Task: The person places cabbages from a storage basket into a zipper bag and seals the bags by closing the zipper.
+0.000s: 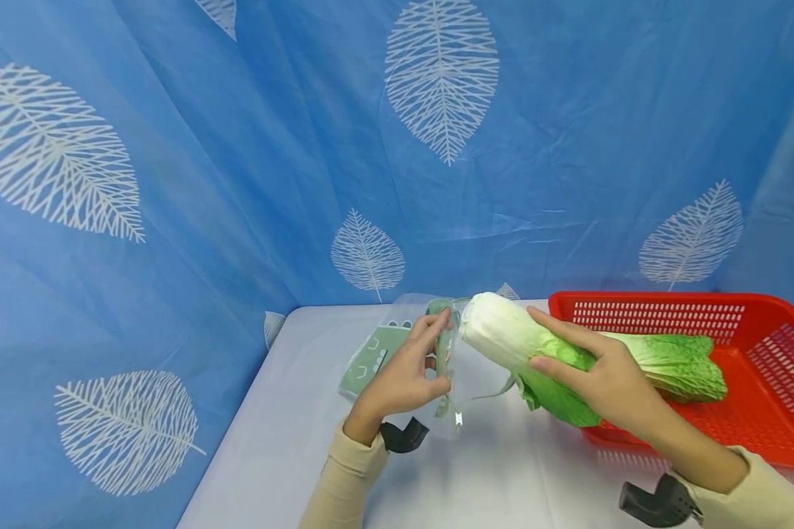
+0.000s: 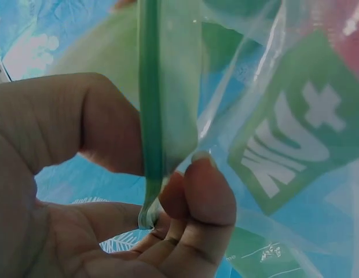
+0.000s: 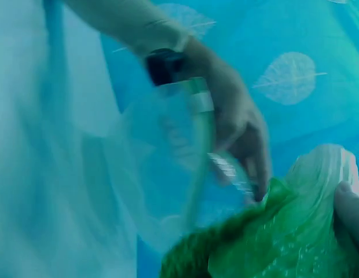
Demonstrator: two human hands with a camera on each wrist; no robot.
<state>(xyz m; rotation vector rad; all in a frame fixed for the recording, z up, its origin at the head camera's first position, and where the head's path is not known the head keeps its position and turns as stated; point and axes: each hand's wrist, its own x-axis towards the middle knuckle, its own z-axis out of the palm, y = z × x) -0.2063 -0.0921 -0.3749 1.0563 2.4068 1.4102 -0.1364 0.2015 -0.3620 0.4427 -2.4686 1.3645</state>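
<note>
My right hand (image 1: 609, 378) grips a Chinese cabbage (image 1: 503, 330) by its side, thumb and fingers around it. The white base points left, toward the mouth of a clear zip bag (image 1: 375, 356) with a green print. My left hand (image 1: 403, 375) holds that bag by the green zip strip (image 2: 150, 92) at its opening, fingers curled about the edge. In the right wrist view, the cabbage (image 3: 318, 174) has its green leaves nearest the camera, with my thumb (image 3: 350, 208) on it. A small white slider (image 1: 459, 419) hangs at the bag's lower edge.
A red plastic basket (image 1: 741, 300) with slotted walls stands on the right of the white table (image 1: 258, 448). Another Chinese cabbage (image 1: 684, 364) lies in it, partly behind my right hand. A blue curtain (image 1: 271, 147) with white leaf prints hangs behind the table and along its left.
</note>
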